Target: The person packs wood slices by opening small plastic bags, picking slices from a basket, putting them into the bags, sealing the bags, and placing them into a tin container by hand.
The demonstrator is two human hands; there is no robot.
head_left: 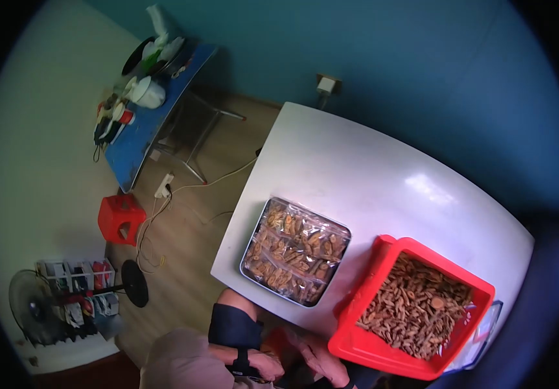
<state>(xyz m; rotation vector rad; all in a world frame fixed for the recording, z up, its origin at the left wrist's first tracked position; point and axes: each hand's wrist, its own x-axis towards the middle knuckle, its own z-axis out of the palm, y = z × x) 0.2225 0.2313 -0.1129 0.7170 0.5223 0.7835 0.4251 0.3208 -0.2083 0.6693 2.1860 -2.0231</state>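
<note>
I can't tell how open my left hand (266,366) and right hand (323,364) are, or on what; jostling the red rectangular plastic bin (383,347) at the white table's (357,168) near edge could spill brown slices (422,305).

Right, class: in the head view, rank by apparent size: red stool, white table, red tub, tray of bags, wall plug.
1. White table
2. Red tub
3. Tray of bags
4. Red stool
5. Wall plug
The stool stands farther off, so its true-size rank is unsure.

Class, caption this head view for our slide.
Bagged brown pieces in a tray beside a red bin of loose pieces.
</note>
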